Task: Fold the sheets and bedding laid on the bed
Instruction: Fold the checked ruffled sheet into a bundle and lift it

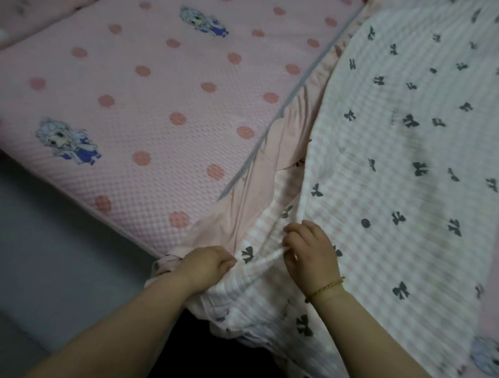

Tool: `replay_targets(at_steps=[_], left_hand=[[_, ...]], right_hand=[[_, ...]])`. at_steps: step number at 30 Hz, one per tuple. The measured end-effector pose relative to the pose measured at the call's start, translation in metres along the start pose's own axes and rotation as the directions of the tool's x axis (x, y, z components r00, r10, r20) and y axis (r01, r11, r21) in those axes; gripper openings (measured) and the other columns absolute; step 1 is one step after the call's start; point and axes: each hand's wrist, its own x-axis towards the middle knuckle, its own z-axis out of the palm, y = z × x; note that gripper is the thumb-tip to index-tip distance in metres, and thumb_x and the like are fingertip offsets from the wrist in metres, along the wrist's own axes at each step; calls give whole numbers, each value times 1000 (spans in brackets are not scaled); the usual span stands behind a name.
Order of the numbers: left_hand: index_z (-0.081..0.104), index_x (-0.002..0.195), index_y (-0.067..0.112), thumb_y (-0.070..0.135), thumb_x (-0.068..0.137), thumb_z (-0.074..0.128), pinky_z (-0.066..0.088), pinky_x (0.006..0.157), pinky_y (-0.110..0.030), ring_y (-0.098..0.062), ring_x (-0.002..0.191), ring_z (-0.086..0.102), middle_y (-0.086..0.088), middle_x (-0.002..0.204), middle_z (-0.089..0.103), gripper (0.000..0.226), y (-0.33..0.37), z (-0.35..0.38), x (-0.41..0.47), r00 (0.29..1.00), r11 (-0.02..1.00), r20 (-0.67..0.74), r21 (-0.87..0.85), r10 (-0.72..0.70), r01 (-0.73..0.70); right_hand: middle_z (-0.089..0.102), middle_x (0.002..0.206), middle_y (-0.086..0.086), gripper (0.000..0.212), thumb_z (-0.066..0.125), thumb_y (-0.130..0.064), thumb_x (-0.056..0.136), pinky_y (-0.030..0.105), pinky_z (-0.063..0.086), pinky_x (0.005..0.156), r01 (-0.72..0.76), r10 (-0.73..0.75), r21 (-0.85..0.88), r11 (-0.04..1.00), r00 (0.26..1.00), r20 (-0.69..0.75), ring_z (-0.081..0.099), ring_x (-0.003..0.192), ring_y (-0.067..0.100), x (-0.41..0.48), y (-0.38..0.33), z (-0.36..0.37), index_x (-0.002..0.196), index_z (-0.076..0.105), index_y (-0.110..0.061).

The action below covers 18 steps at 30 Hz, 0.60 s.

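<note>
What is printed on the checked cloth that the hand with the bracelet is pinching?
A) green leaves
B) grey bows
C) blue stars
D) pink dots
B: the checked sheet that the right hand pinches bears grey bows; the pink dots are on the mattress cover beside it.

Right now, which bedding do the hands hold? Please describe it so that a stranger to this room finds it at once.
Start from the bed's pink mattress cover with coral dots and cartoon figures. On its right half lies a pink-and-white checked sheet, whose near corner the left hand and right hand grip at the bed's edge. Only this sheet carries dark grey bows.
</note>
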Motion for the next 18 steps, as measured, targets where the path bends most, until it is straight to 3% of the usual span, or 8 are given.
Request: replay_targets(at_steps=[2,3,5,6,8,13,15,18], left_hand=[[64,118,16,35,94,38,42,90,-24,-23,111,58,-3,122,62,40,0,-7,-12,977,991,-180,-92,-112,96],[66,113,11,33,89,41,45,87,-27,-27,105,61,-8,117,64,41,-1,-10,-14,915,993,-389,-79,-109,84],[62,118,6,29,84,52,42,95,-38,-33,113,55,-16,127,55,42,-9,-11,-14,860,983,-476,-82,-183,164],[53,128,7,25,87,56,34,103,-37,-31,125,45,-15,138,44,45,-13,-11,-13,863,966,-434,-128,-258,224],[40,138,12,22,89,58,25,107,-30,-25,132,34,-10,146,34,53,-19,1,-11,907,929,-207,-144,-366,342],[61,110,12,16,89,52,40,81,-27,-26,110,55,-10,118,62,23,-34,12,-25,853,881,-220,-116,-474,459],[66,107,9,12,89,53,39,77,-19,-22,107,58,-9,114,66,22,-35,17,-37,893,893,-124,-196,-433,405],[70,100,2,4,88,50,33,62,-6,-9,89,55,-10,101,69,24,-28,35,-56,967,903,127,-347,-221,252]], right_hand=[[65,67,3,14,40,-7,66,23,40,59,2,-2,-6,1000,1000,8,44,70,19,1,0,3,65,53,-11],[64,66,3,14,39,-7,66,22,39,58,6,-6,-7,1000,1000,10,43,69,19,2,0,5,67,52,-12],[63,65,4,13,39,-7,66,22,36,61,18,-19,10,1000,1000,7,38,71,17,1,-1,6,70,50,-12],[63,64,4,15,39,-8,67,22,37,62,18,-18,10,1000,1000,2,36,71,16,0,-1,7,67,53,-10],[63,64,3,18,41,-8,67,23,44,56,13,-13,-15,1000,1000,4,37,72,16,0,-2,8,61,58,-8],[62,63,6,12,47,-5,67,24,36,66,-39,39,9,999,999,18,40,73,18,4,-10,20,61,58,-5],[62,64,8,20,39,-8,69,24,35,66,-57,55,52,997,998,34,51,70,23,6,-16,18,61,57,-3],[63,66,12,22,38,-7,68,25,37,67,-60,57,77,995,998,30,57,68,25,15,-26,12,62,58,-1]])
